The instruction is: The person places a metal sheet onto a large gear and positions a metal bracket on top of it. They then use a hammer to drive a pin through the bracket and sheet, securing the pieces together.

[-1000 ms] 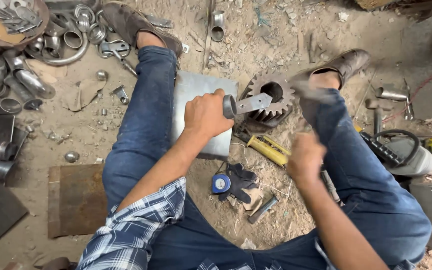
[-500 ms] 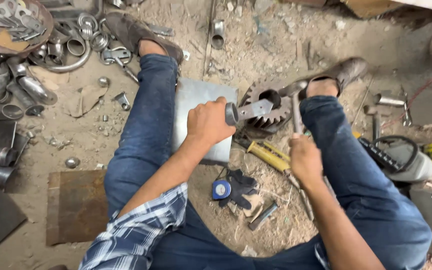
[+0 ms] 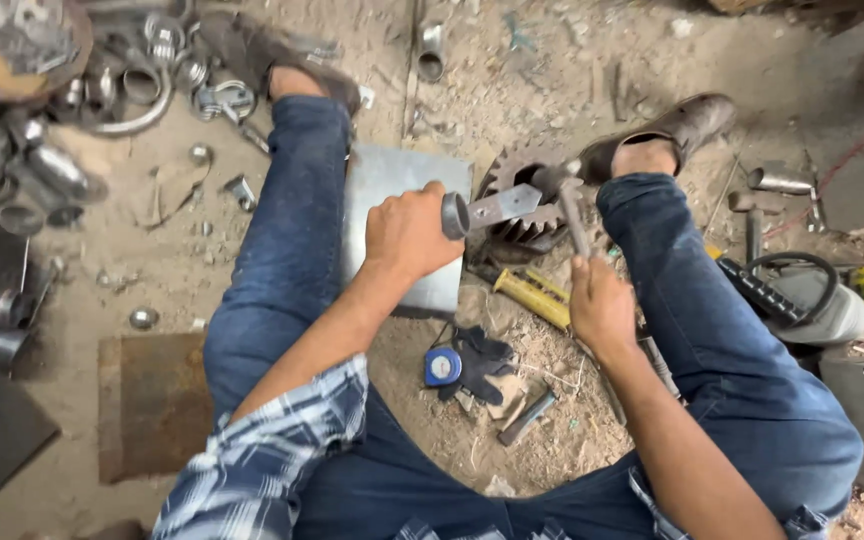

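You're clamping the bracket (image 3: pixel 497 207) on the gear (image 3: pixel 524 200) with your left hand (image 3: pixel 407 235) while your right hand (image 3: pixel 600 305), gripping the hammer (image 3: pixel 567 205), has swung down onto it.

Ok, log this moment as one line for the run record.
left hand: grips metal piece over gear | right hand: holds hammer, head on the piece | gloves, tape measure on ground

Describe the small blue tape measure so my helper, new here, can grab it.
Look at the dirt floor between the seated person's blue-jeaned legs. Just below the grey metal plate, beside a dark work glove, lies the round blue tape measure: the only blue, disc-shaped thing there.
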